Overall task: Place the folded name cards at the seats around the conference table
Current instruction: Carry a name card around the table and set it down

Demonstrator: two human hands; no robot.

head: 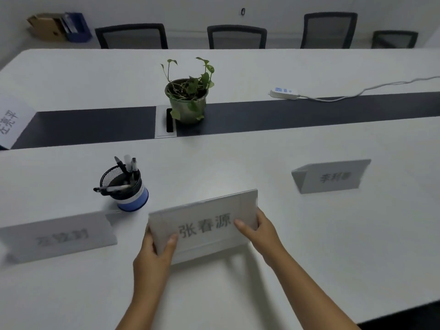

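A folded white name card [209,217] with dark printed characters is held low over the near half of the white conference table [309,246]. My left hand [154,253] grips its left end, thumb on the front face. My right hand [259,231] grips its right end the same way. A second folded card [332,176] stands on the table to the right. A third card [57,236] stands at the left near edge. A fourth card [10,120] stands at the far left end of the table.
A mesh pen cup [123,184] with several pens stands just left of the held card. A potted plant [189,94] sits on the dark centre strip beside a cable hatch [165,122]. A power strip [283,92] with its cord lies at the right. Several chairs [237,36] line the far side.
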